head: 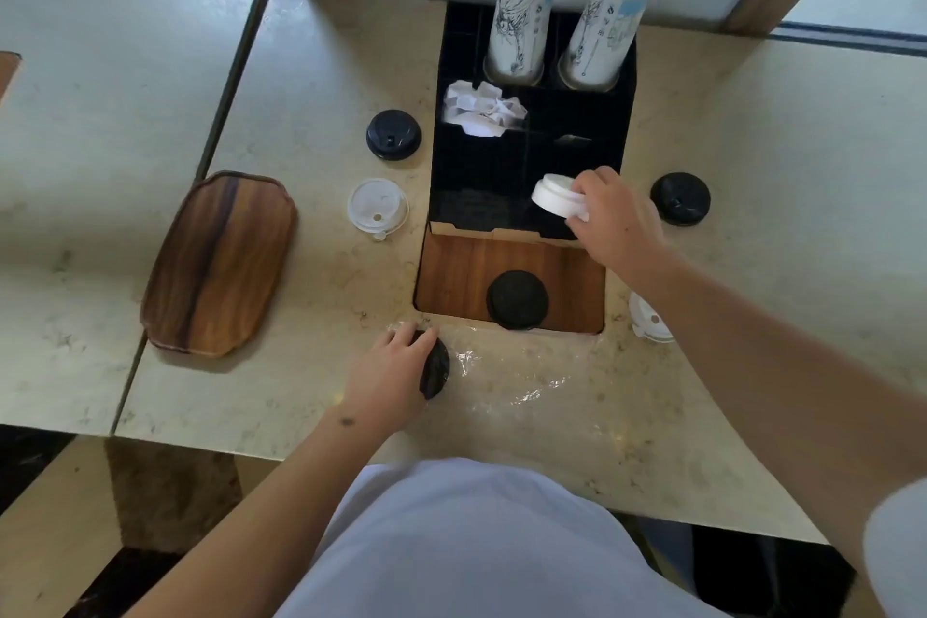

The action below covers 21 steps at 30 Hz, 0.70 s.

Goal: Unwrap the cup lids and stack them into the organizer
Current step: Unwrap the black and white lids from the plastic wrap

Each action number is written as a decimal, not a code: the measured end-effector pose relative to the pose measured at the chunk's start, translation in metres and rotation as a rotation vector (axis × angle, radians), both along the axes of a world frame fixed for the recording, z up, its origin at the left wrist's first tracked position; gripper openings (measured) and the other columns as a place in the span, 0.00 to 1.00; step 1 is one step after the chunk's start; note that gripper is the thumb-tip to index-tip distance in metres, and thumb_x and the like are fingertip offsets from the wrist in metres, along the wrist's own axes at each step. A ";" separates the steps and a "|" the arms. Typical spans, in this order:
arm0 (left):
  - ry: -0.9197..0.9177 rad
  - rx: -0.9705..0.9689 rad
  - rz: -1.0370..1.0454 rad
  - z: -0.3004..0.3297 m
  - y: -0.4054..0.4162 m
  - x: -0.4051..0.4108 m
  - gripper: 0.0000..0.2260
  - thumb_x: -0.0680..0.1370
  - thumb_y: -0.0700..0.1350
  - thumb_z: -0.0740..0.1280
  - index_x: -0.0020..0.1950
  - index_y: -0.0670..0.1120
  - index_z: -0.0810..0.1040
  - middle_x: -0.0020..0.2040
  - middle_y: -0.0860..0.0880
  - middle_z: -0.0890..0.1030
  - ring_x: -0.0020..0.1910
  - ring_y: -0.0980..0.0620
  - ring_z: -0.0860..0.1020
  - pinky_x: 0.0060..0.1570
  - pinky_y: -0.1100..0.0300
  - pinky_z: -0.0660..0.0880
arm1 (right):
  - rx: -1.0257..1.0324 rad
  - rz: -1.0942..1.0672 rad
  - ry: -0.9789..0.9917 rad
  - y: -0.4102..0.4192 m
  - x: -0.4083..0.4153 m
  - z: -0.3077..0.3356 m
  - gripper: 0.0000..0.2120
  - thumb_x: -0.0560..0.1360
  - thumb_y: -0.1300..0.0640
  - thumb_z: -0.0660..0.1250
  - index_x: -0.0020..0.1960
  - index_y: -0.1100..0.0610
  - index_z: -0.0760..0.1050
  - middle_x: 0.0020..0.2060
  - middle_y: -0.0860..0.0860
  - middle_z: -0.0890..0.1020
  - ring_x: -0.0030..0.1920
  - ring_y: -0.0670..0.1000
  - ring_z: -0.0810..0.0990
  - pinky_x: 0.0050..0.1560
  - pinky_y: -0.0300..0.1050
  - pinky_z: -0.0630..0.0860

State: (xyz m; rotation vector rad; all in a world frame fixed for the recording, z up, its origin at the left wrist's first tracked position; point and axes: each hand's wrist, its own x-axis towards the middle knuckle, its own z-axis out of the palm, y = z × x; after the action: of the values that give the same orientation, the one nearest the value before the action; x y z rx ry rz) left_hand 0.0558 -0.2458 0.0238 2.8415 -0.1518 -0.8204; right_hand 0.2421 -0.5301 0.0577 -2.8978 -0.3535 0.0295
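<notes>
Right hand: your right hand (609,216) grips a small stack of white lids (558,197), fingers curled round its rim, held tilted above the front right compartment of the black organizer (622,115).
Left hand: your left hand (389,374) is cupped over a black lid stack (435,369) on the counter (752,156); fingers are bent onto it, and it lies on loose clear wrap (531,391).
Done so far: the wrap looks opened and spread flat. I cannot tell whether any lids already sit in the dark compartments.
Left to do: a black lid (393,135) and a white lid (377,207) lie left of the organizer, another black lid (680,198) lies to its right, a white lid at your right forearm (649,319) is partly hidden, and a black lid on the wooden board (517,299) is in front. By my reckoning, most of the stacking remains.
Around: two paper cup stacks (521,20) stand upside down in the back slots; white packets (481,110) fill a left compartment; a wooden tray (220,261) lies well to the left.
In the way: nothing blocks the compartment under your right hand; the wrap could cling to the black stack as you lift.
</notes>
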 end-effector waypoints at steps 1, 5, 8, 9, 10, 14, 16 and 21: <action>-0.002 -0.001 0.003 0.000 0.000 0.000 0.37 0.74 0.44 0.71 0.81 0.52 0.58 0.76 0.49 0.66 0.71 0.45 0.67 0.56 0.51 0.77 | -0.024 0.012 -0.007 0.001 0.002 -0.005 0.15 0.73 0.60 0.72 0.58 0.59 0.74 0.53 0.56 0.77 0.44 0.58 0.80 0.37 0.49 0.76; -0.006 0.000 0.014 -0.002 0.000 -0.002 0.38 0.73 0.43 0.71 0.80 0.52 0.59 0.75 0.50 0.66 0.72 0.46 0.67 0.54 0.53 0.78 | -0.074 0.055 0.021 0.010 0.013 -0.019 0.16 0.73 0.63 0.72 0.59 0.62 0.74 0.54 0.59 0.76 0.48 0.60 0.80 0.42 0.53 0.79; -0.008 0.001 0.025 -0.005 0.000 -0.002 0.39 0.72 0.42 0.72 0.80 0.52 0.59 0.75 0.50 0.66 0.72 0.45 0.66 0.52 0.54 0.77 | -0.148 0.099 0.065 0.017 0.023 -0.023 0.20 0.73 0.64 0.73 0.63 0.62 0.73 0.56 0.59 0.76 0.52 0.61 0.79 0.46 0.56 0.80; -0.008 0.001 0.029 -0.005 0.000 -0.003 0.39 0.72 0.42 0.72 0.80 0.52 0.59 0.76 0.50 0.66 0.72 0.45 0.66 0.51 0.54 0.77 | -0.169 0.117 0.072 0.019 0.026 -0.025 0.20 0.73 0.64 0.73 0.63 0.62 0.73 0.56 0.59 0.76 0.52 0.61 0.79 0.46 0.56 0.80; -0.006 -0.002 0.034 -0.006 0.001 -0.003 0.39 0.72 0.42 0.72 0.80 0.52 0.59 0.76 0.50 0.66 0.72 0.45 0.66 0.50 0.54 0.77 | -0.193 0.139 0.081 0.021 0.027 -0.027 0.20 0.73 0.63 0.73 0.63 0.62 0.73 0.57 0.59 0.76 0.52 0.61 0.79 0.46 0.55 0.80; -0.011 -0.018 0.043 -0.006 0.000 -0.005 0.39 0.72 0.42 0.72 0.80 0.52 0.60 0.75 0.49 0.66 0.72 0.44 0.66 0.50 0.53 0.78 | -0.249 0.209 0.161 0.019 0.030 -0.033 0.13 0.74 0.64 0.71 0.57 0.59 0.75 0.57 0.59 0.75 0.53 0.60 0.78 0.49 0.55 0.80; -0.011 -0.022 0.050 -0.005 0.001 -0.005 0.38 0.72 0.42 0.72 0.80 0.52 0.60 0.75 0.49 0.66 0.72 0.45 0.66 0.50 0.52 0.78 | -0.172 0.167 0.201 0.016 0.029 -0.032 0.11 0.74 0.65 0.70 0.55 0.58 0.75 0.56 0.58 0.74 0.50 0.60 0.79 0.49 0.56 0.80; -0.019 -0.023 0.054 -0.005 0.002 -0.006 0.39 0.72 0.43 0.73 0.80 0.52 0.59 0.76 0.50 0.65 0.73 0.45 0.65 0.49 0.51 0.79 | 0.313 -0.105 0.245 -0.001 -0.024 -0.023 0.06 0.75 0.62 0.69 0.51 0.56 0.77 0.45 0.52 0.80 0.44 0.53 0.79 0.46 0.52 0.79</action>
State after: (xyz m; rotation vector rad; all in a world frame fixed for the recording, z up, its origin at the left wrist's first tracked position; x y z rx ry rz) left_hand 0.0495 -0.2440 0.0187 2.8189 -0.0863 -0.7759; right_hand 0.2184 -0.5316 0.0350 -2.5607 -0.1462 0.2836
